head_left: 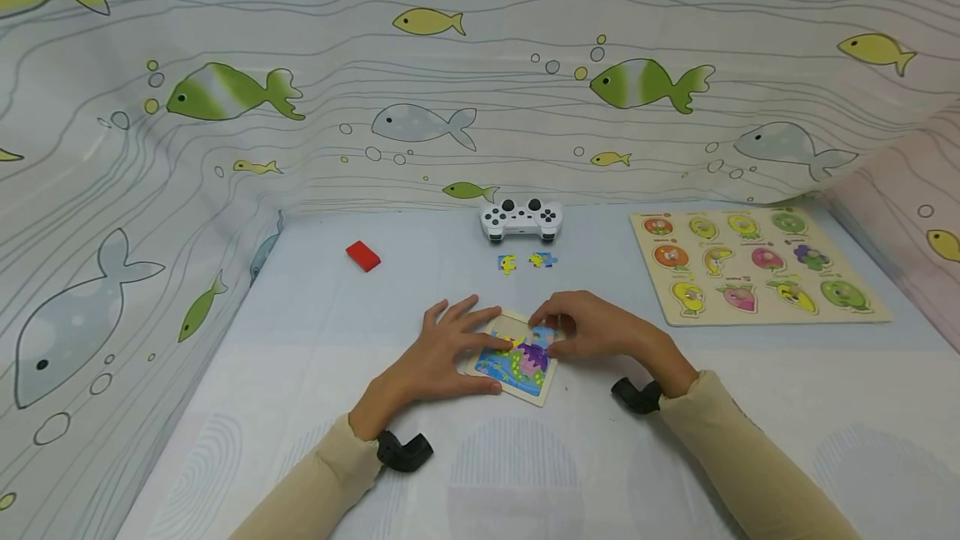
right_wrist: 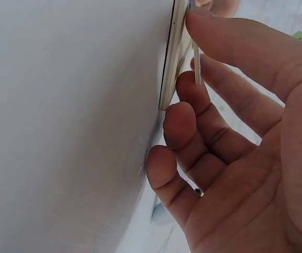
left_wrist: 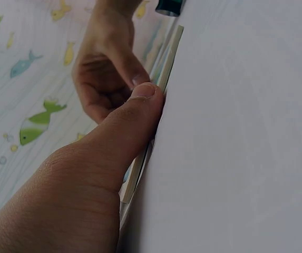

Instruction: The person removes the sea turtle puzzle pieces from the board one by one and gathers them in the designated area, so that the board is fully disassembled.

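Observation:
A small wooden jigsaw puzzle (head_left: pixel 510 373) with a colourful picture lies in its pale frame on the table, turned at an angle. The left hand (head_left: pixel 450 352) spreads over its left side; the thumb touches the near edge and the index finger rests on the picture. From the right, the right hand (head_left: pixel 600 327) pinches a thin puzzle piece (right_wrist: pixel 197 71) between thumb and fingers, slightly tilted above the board in the right wrist view. Bare wood shows in the puzzle's far part. Beyond the board lie two loose pieces, one yellow (head_left: pixel 507 263) and one blue and yellow (head_left: pixel 543 259).
A white game controller (head_left: pixel 521 221) sits behind the loose pieces. At the far left is a red block (head_left: pixel 363 256). A large fruit puzzle board (head_left: pixel 757 317) occupies the right side. Fish-patterned cloth (head_left: pixel 337 48) stands behind and beside the table.

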`<move>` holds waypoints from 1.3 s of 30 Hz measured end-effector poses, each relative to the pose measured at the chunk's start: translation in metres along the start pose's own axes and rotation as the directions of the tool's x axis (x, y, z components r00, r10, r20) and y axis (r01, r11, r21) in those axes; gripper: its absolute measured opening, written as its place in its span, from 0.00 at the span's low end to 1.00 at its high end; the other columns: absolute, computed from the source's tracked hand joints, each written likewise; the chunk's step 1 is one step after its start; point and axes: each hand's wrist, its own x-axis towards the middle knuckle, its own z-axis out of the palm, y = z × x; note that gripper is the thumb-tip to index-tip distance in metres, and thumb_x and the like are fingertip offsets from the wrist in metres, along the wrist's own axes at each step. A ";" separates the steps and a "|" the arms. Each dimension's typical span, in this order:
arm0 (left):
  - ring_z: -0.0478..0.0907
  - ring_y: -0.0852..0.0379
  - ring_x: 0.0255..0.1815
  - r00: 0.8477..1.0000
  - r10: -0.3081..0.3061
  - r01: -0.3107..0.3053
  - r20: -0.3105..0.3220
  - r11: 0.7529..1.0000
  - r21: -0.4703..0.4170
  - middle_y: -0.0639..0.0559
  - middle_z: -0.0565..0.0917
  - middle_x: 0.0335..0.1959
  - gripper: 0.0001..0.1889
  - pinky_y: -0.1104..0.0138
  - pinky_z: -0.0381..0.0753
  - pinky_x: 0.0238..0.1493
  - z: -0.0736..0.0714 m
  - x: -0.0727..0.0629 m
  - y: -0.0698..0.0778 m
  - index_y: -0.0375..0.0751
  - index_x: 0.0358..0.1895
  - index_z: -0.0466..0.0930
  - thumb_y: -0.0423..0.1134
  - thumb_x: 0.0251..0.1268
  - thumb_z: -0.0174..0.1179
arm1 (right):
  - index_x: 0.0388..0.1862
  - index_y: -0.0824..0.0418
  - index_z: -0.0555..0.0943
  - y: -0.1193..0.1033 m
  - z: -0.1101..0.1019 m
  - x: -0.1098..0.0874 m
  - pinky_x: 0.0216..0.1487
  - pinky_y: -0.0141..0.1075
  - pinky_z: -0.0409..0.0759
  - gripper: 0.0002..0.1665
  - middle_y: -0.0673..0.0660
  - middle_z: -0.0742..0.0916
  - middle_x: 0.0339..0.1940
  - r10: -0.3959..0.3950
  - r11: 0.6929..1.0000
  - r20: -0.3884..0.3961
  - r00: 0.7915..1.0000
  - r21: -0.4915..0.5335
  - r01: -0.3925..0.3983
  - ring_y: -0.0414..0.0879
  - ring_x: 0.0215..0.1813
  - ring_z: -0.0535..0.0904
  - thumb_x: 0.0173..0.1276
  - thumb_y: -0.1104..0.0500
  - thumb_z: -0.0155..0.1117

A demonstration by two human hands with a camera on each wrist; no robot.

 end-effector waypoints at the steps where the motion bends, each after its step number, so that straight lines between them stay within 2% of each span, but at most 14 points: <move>1: 0.54 0.41 0.83 1.000 0.000 0.000 -0.001 1.000 0.000 0.57 0.68 0.78 0.29 0.33 0.47 0.74 0.000 0.000 0.000 0.73 0.62 0.81 0.70 0.55 0.67 | 0.57 0.55 0.84 0.000 0.000 0.000 0.43 0.33 0.78 0.23 0.49 0.84 0.42 0.003 1.000 -0.005 1.000 0.001 -0.003 0.44 0.41 0.76 0.62 0.59 0.76; 7: 0.54 0.41 0.83 1.000 -0.001 0.001 -0.002 1.000 -0.003 0.57 0.68 0.78 0.29 0.33 0.47 0.74 0.000 0.000 0.000 0.73 0.62 0.81 0.69 0.55 0.67 | 0.56 0.55 0.84 0.004 -0.003 -0.001 0.45 0.33 0.78 0.21 0.48 0.85 0.45 0.024 1.000 -0.050 0.998 0.009 -0.023 0.44 0.42 0.76 0.64 0.57 0.75; 15: 0.54 0.42 0.83 1.000 -0.003 0.003 0.001 1.000 -0.002 0.57 0.68 0.78 0.29 0.34 0.47 0.75 -0.001 0.000 0.001 0.73 0.62 0.81 0.70 0.55 0.67 | 0.57 0.58 0.85 0.022 -0.014 -0.007 0.42 0.33 0.77 0.21 0.51 0.87 0.45 0.011 1.000 -0.148 0.989 0.016 -0.009 0.45 0.39 0.77 0.64 0.62 0.72; 22: 0.55 0.40 0.83 1.000 0.004 -0.004 -0.008 1.000 -0.008 0.56 0.69 0.77 0.29 0.33 0.48 0.74 -0.001 0.001 0.001 0.72 0.62 0.81 0.69 0.55 0.67 | 0.57 0.57 0.86 0.043 -0.025 -0.013 0.42 0.32 0.77 0.21 0.52 0.87 0.45 0.072 0.997 -0.202 0.977 0.005 -0.072 0.44 0.40 0.77 0.64 0.61 0.73; 30: 0.55 0.40 0.83 1.000 0.018 -0.019 -0.020 1.000 -0.018 0.55 0.69 0.77 0.29 0.33 0.48 0.74 -0.001 0.001 0.001 0.71 0.62 0.81 0.68 0.55 0.68 | 0.58 0.58 0.85 0.056 -0.035 -0.018 0.41 0.33 0.75 0.21 0.56 0.86 0.46 0.173 0.985 -0.289 0.942 0.033 -0.170 0.47 0.41 0.76 0.65 0.61 0.72; 34: 0.54 0.40 0.83 1.000 0.015 -0.015 -0.015 1.000 -0.015 0.56 0.69 0.78 0.29 0.33 0.47 0.74 0.000 0.001 0.001 0.72 0.62 0.81 0.69 0.55 0.68 | 0.58 0.60 0.85 0.059 -0.038 -0.019 0.40 0.33 0.74 0.21 0.58 0.86 0.47 0.196 0.981 -0.306 0.932 0.045 -0.191 0.47 0.41 0.75 0.66 0.60 0.72; 39: 0.54 0.41 0.83 1.000 0.009 -0.009 -0.011 1.000 -0.015 0.57 0.68 0.78 0.29 0.34 0.47 0.74 0.002 0.000 0.001 0.73 0.62 0.81 0.69 0.55 0.67 | 0.58 0.59 0.85 0.062 -0.039 -0.021 0.40 0.35 0.73 0.21 0.58 0.86 0.47 0.242 0.970 -0.292 0.925 0.091 -0.225 0.47 0.41 0.74 0.66 0.58 0.72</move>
